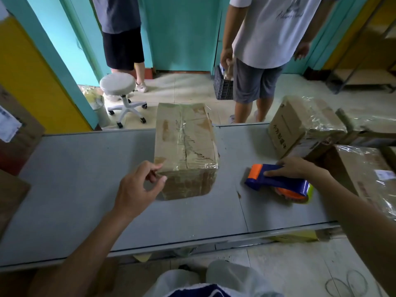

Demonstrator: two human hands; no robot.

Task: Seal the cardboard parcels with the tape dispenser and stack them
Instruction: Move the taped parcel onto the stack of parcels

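We are gripping the tape dispenser (pixel 278 183) with our right hand (pixel 298 169) at three o'clock of the parcel (pixel 186 144) (its length running twelve-to-six), left hand (pixel 138 186) nearer, loosely curled, seemingly empty.

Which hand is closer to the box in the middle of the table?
Left. The left hand is at the near left corner of the box, fingertips at its edge. The right hand grips the tape dispenser on the table, right of the box and apart from it.

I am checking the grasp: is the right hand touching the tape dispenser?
Touching. The head view shows the right hand curled over the tape dispenser, its thumb flat against the blue handle with no gap.
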